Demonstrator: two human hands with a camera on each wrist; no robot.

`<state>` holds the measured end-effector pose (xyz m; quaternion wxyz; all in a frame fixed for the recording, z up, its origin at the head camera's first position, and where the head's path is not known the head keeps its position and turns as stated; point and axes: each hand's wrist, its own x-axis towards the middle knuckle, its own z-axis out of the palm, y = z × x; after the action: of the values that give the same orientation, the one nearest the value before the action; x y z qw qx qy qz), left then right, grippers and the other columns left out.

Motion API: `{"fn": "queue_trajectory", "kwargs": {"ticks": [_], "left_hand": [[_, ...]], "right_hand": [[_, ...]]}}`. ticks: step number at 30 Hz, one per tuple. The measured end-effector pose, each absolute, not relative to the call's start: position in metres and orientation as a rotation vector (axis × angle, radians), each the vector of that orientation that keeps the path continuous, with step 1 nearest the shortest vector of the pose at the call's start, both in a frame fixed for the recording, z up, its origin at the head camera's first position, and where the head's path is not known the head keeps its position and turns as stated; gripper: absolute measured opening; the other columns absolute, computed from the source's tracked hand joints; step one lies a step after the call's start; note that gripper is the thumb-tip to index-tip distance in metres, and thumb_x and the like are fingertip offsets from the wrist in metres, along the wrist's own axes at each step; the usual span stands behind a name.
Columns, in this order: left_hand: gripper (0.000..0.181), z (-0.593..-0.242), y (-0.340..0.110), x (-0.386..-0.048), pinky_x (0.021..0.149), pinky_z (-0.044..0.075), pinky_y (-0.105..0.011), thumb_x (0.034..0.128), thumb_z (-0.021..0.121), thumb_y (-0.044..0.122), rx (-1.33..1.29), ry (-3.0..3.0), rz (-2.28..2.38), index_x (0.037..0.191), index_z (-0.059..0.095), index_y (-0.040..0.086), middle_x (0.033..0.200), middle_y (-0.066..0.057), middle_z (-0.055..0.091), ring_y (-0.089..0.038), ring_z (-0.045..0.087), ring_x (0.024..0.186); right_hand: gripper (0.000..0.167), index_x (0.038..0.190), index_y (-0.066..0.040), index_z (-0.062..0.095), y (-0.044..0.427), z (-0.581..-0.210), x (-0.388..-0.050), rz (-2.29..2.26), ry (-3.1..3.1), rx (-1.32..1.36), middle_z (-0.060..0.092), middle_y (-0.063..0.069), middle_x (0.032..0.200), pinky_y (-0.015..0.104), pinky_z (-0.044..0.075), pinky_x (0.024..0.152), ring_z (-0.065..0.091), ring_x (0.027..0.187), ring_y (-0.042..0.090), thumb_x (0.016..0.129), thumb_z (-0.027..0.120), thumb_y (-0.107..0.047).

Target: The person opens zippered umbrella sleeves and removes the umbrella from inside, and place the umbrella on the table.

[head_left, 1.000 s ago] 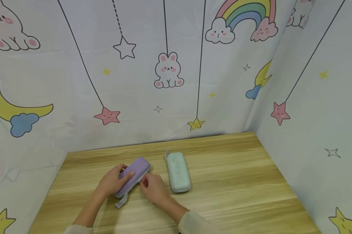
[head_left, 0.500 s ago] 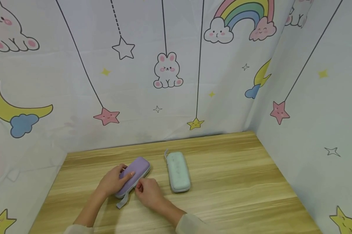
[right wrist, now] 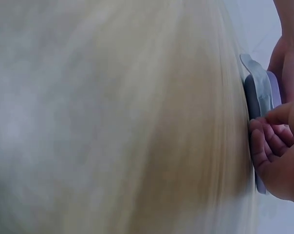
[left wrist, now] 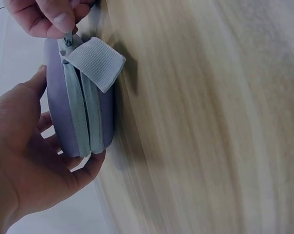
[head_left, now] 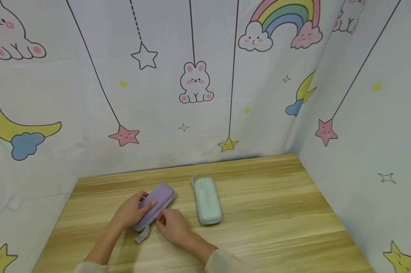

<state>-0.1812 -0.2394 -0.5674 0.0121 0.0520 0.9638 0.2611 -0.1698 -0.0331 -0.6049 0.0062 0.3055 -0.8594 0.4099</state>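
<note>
One purple case (head_left: pixel 162 193) lies in the curled left grip (head_left: pixel 131 211); right grip (head_left: pixel 172 225) pinches its zipper pull (left wrist: pixel 68 38).

In the head view, my left hand (head_left: pixel 132 212) hides the 9 o'clock side of the purple, oblong, zippered case (head_left: pixel 162 194), my right hand (head_left: pixel 173 226) its grey metal zip pull (left wrist: pixel 68 39). Toward 9 o'clock, my right wrist view blurs the brown wood-grain tabletop (right wrist: pixel 176 126).

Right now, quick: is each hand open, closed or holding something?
Left hand: holding the purple zippered case, fingers curled around it.
Right hand: pinching the case's zipper pull.
</note>
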Motion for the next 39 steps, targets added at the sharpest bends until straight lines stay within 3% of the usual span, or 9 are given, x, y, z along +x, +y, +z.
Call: {"fn": "queue_trajectory", "kwargs": {"ticks": [8,20,24,31,39], "left_hand": [[0.063,-0.562,-0.241,-0.184,0.087,0.056,-0.056,0.1046,0.064,0.051,0.234,2.966,0.808,0.135,0.063,-0.004,0.123,-0.022,0.07,-0.036,0.069,0.109],[0.059,-0.55,-0.245,-0.19,0.102,0.049,-0.063,0.1081,0.063,0.037,0.424,2.894,0.768,0.139,0.059,-0.013,0.134,-0.032,0.064,-0.05,0.061,0.126],[0.058,-0.546,-0.244,-0.191,0.104,0.048,-0.064,0.1074,0.064,0.036,0.44,2.858,0.773,0.14,0.059,-0.012,0.135,-0.03,0.064,-0.05,0.06,0.127],[0.057,-0.54,-0.246,-0.189,0.105,0.046,-0.065,0.1069,0.065,0.036,0.456,2.791,0.806,0.143,0.059,-0.008,0.14,-0.029,0.062,-0.05,0.057,0.131],[0.061,-0.537,-0.247,-0.189,0.107,0.044,-0.066,0.1051,0.067,0.039,0.436,2.763,0.84,0.146,0.058,-0.005,0.145,-0.029,0.059,-0.051,0.053,0.136]], "right_hand": [[0.013,0.087,-0.015,0.069,-0.019,-0.595,-0.182,1.333,-2.661,0.945,0.06,-0.015,0.073,0.011,0.044,0.059,0.05,0.064,-0.007,0.098,0.075,-0.015],[0.009,0.093,-0.015,0.07,-0.009,-0.59,-0.196,1.295,-2.482,0.714,0.06,-0.009,0.086,0.013,0.046,0.067,0.052,0.076,-0.002,0.096,0.078,-0.018],[0.012,0.102,-0.011,0.072,-0.006,-0.588,-0.199,1.278,-2.511,0.669,0.061,-0.002,0.097,0.02,0.049,0.076,0.054,0.086,0.006,0.096,0.078,-0.02],[0.033,0.126,-0.006,0.071,-0.005,-0.586,-0.196,1.267,-2.598,0.652,0.062,0.006,0.123,0.037,0.052,0.097,0.059,0.116,0.022,0.098,0.076,-0.022],[0.053,0.149,-0.006,0.057,-0.005,-0.589,-0.2,1.233,-2.715,0.757,0.061,0.011,0.143,0.04,0.051,0.108,0.06,0.132,0.026,0.102,0.071,-0.026]]}}
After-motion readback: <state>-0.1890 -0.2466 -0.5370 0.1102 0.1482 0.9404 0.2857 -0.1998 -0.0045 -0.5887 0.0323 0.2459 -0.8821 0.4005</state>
